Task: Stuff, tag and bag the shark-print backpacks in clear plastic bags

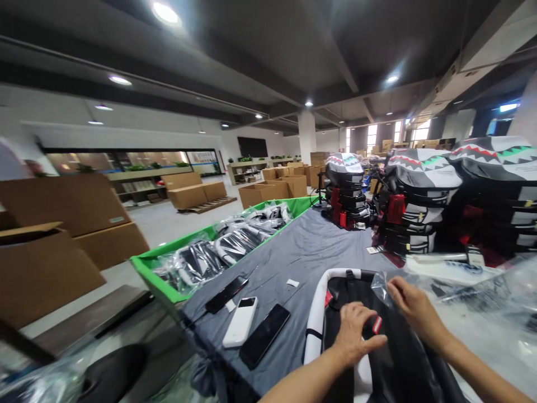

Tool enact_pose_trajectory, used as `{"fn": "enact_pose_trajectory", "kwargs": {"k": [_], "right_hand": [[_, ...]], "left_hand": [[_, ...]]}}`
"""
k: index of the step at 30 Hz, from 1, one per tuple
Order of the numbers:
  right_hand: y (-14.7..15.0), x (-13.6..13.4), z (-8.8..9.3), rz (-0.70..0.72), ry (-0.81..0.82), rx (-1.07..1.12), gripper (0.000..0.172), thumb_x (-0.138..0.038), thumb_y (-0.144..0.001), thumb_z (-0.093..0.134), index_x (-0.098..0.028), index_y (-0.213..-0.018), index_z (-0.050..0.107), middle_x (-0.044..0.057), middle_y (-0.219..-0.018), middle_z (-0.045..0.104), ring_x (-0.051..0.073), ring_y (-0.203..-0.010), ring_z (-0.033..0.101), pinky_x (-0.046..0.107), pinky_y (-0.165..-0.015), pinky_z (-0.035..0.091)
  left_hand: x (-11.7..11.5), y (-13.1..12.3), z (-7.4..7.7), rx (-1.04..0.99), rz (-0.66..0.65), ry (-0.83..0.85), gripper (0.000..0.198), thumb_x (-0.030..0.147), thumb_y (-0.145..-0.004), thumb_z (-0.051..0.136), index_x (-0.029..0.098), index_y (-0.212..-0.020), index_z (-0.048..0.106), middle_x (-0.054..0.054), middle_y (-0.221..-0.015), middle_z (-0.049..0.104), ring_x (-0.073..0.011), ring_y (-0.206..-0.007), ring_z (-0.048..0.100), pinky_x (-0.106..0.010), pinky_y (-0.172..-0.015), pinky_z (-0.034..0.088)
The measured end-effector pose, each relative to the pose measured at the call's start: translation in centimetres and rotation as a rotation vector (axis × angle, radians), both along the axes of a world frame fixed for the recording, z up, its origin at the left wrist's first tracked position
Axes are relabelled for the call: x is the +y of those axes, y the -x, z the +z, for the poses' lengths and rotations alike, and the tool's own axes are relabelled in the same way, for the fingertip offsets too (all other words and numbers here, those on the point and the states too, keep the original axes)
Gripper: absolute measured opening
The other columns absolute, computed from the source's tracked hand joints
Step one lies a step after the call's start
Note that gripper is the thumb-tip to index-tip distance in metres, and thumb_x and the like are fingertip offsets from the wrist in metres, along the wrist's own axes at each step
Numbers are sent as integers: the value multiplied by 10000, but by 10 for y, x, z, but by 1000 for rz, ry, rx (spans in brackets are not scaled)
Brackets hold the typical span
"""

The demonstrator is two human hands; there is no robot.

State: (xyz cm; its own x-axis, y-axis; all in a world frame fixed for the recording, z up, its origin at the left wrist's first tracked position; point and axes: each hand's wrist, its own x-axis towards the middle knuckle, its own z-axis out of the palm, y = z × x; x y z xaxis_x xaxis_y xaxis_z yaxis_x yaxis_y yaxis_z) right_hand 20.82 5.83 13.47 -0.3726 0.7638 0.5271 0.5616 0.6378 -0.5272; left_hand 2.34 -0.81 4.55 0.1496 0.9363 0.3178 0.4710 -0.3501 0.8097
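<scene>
A black backpack (403, 352) with white edging lies flat on the cloth-covered table, directly in front of me. Over its middle is my left hand (356, 331), fingers and thumb spread, beside a small red-and-white label (377, 324). I cannot tell whether this hand presses on the backpack. The fingers of my right hand (411, 305) are pinched on the edge of a clear plastic bag (381, 288), near the backpack's top right. More clear plastic (499, 302) spreads to the right of that hand.
Left of the backpack lie a white power bank (240, 322), a black phone (265, 336) and another dark phone (226, 294). Beyond the table edge stands a green-rimmed bin (161, 285) of plastic-wrapped goods. Stacked bags (419, 201) rise at the back right; cardboard boxes (42, 268) stand left.
</scene>
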Motion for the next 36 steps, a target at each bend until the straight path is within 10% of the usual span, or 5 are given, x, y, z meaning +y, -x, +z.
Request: {"fn": "enact_pose_trajectory", "kwargs": {"k": [9,20,25,28,36], "right_hand": [[48,-62,-53,250,205,-1,400,-565,-923,454,-240,-1068,636,85,-933,738,223,-748,678,347,-688,529],[25,-67,-39,278,712,286,528,-754,-775,573,-233,-721,516,11,-679,594,188,-648,572,306,-614,478],[29,-64,-29,12,380,210,472,-724,-854,425,-263,-755,447,-13,-623,520,191,-591,529,320,-579,454],[32,-78,-22,59,122,30,301,-536,-893,487,-245,-956,531,-12,-690,570,182,-585,561,291,-562,435],[-88,-91,-36,-432,-230,-251,228,-291,-884,387,-267,-886,614,73,-884,668,234,-716,645,332,-579,454]], "left_hand": [[-57,-4,11,-1016,517,326,695,815,-471,777,153,-650,666,-21,-626,600,-150,-598,513,-287,-615,386],[-59,23,15,-487,441,129,734,766,-655,753,212,-468,311,88,-492,257,-82,-513,270,-257,-568,263],[-56,29,28,186,418,-146,172,232,-777,811,177,-907,713,-38,-851,676,-211,-818,607,-337,-824,432],[-49,22,46,446,392,-328,374,139,-905,620,186,-1276,644,-99,-1057,706,-251,-933,645,-373,-852,484],[-61,61,75,137,634,-634,344,276,-1017,457,218,-1235,717,-87,-986,760,-224,-860,680,-349,-816,543]]}}
